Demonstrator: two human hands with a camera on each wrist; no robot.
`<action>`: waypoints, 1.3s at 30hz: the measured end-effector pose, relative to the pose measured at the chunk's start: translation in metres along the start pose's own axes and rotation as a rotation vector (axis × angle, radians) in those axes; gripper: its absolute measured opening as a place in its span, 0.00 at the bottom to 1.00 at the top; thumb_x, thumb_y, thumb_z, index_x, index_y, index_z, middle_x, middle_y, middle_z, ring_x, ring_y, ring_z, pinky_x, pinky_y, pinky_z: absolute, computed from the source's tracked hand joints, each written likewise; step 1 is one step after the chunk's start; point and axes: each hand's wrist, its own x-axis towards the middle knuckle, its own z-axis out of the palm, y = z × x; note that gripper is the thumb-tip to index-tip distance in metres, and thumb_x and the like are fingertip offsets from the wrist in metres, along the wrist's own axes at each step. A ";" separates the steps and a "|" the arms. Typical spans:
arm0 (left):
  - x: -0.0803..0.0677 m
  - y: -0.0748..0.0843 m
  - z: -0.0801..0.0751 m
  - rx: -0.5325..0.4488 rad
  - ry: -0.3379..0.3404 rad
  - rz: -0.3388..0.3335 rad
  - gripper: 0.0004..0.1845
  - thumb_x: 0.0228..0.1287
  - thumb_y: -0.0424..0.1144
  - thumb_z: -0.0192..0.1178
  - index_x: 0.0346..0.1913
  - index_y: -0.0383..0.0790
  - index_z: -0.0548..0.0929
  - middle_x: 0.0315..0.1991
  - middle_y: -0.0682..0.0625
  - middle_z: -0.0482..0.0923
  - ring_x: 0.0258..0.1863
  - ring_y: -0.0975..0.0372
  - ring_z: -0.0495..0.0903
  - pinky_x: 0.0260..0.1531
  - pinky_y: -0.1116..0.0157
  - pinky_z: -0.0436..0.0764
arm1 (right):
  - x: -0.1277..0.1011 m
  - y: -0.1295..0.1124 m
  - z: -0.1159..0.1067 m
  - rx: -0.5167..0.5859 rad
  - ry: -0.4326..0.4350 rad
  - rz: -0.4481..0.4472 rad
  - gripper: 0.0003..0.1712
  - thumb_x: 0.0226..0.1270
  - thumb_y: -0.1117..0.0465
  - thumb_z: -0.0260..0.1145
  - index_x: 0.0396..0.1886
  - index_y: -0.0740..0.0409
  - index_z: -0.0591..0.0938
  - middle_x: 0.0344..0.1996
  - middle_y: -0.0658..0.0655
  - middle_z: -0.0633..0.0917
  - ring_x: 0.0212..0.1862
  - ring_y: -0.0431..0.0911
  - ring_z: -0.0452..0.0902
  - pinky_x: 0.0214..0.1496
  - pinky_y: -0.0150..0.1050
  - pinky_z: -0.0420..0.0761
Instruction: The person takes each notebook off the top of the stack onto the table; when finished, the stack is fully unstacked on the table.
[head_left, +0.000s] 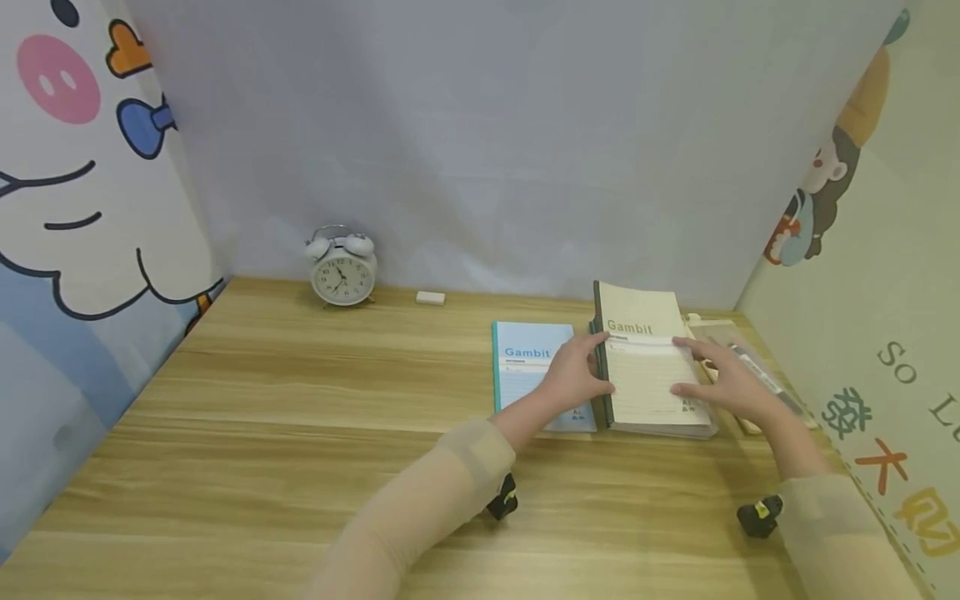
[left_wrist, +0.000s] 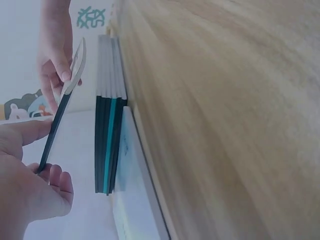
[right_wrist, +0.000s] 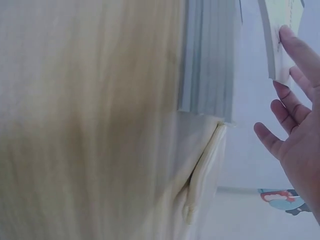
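Nearest me, two sleeved forearms reach forward over the wooden worktop [head_left: 300,392]. My left hand [head_left: 573,375] grips the dark spine edge of the cream notebook [head_left: 648,367], thumb and fingers curled round it; the left wrist view shows this top copy lifted clear of the stack of notebooks [left_wrist: 107,145] beneath. My right hand [head_left: 723,379] lies with fingers straight and spread against the opposite, open edge of the same cover, steadying rather than clasping. The cream notebook sits at the right of the worktop, above the stack, with a blue notebook [head_left: 528,367] lying flat just beside it on the left. I judge the cream notebook light, thin and flexible, its cover smooth enough to slip; the bound spine is the stiffest place to hold, since the free edge would bow or fan open. A clear pouch [head_left: 750,367] lies under the right hand. Farther back stand a small eraser [head_left: 431,297] and a white alarm clock [head_left: 342,267] near the wall.
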 end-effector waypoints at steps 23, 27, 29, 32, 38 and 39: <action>-0.015 0.002 -0.077 -0.051 0.026 -0.026 0.40 0.53 0.38 0.70 0.70 0.51 0.65 0.65 0.52 0.67 0.55 0.57 0.72 0.32 0.67 0.77 | 0.028 -0.068 -0.012 -0.024 -0.027 -0.005 0.46 0.58 0.44 0.69 0.71 0.56 0.61 0.66 0.67 0.66 0.61 0.63 0.64 0.59 0.61 0.68; -0.020 0.000 -0.096 -0.037 0.036 -0.015 0.39 0.53 0.38 0.69 0.69 0.50 0.65 0.64 0.52 0.68 0.55 0.56 0.71 0.34 0.66 0.78 | 0.033 -0.084 -0.012 -0.015 -0.044 -0.006 0.47 0.57 0.43 0.68 0.72 0.55 0.61 0.67 0.66 0.64 0.62 0.62 0.63 0.60 0.59 0.68; -0.023 -0.001 -0.104 -0.019 0.040 -0.005 0.39 0.54 0.39 0.69 0.70 0.50 0.65 0.64 0.52 0.67 0.55 0.56 0.71 0.35 0.66 0.78 | 0.036 -0.091 -0.012 -0.013 -0.050 -0.011 0.48 0.57 0.42 0.69 0.72 0.54 0.60 0.67 0.66 0.64 0.62 0.61 0.63 0.60 0.59 0.68; -0.028 -0.003 -0.116 0.012 0.051 0.002 0.39 0.54 0.39 0.69 0.70 0.50 0.65 0.65 0.51 0.67 0.55 0.56 0.71 0.38 0.64 0.79 | 0.041 -0.101 -0.010 -0.026 -0.049 -0.006 0.48 0.56 0.40 0.68 0.72 0.52 0.60 0.66 0.64 0.66 0.61 0.61 0.65 0.59 0.59 0.70; -0.041 -0.010 -0.140 0.056 0.076 0.003 0.39 0.54 0.40 0.69 0.69 0.49 0.65 0.63 0.51 0.67 0.55 0.56 0.70 0.42 0.61 0.78 | 0.053 -0.119 0.004 0.042 0.003 -0.097 0.46 0.56 0.48 0.71 0.71 0.57 0.62 0.59 0.64 0.70 0.56 0.56 0.66 0.56 0.54 0.73; -0.043 -0.012 -0.143 0.060 0.080 0.002 0.39 0.53 0.40 0.69 0.69 0.49 0.66 0.63 0.50 0.68 0.55 0.56 0.70 0.42 0.61 0.78 | 0.054 -0.122 0.007 0.059 0.015 -0.115 0.46 0.56 0.50 0.72 0.71 0.58 0.63 0.58 0.64 0.71 0.54 0.55 0.66 0.55 0.54 0.74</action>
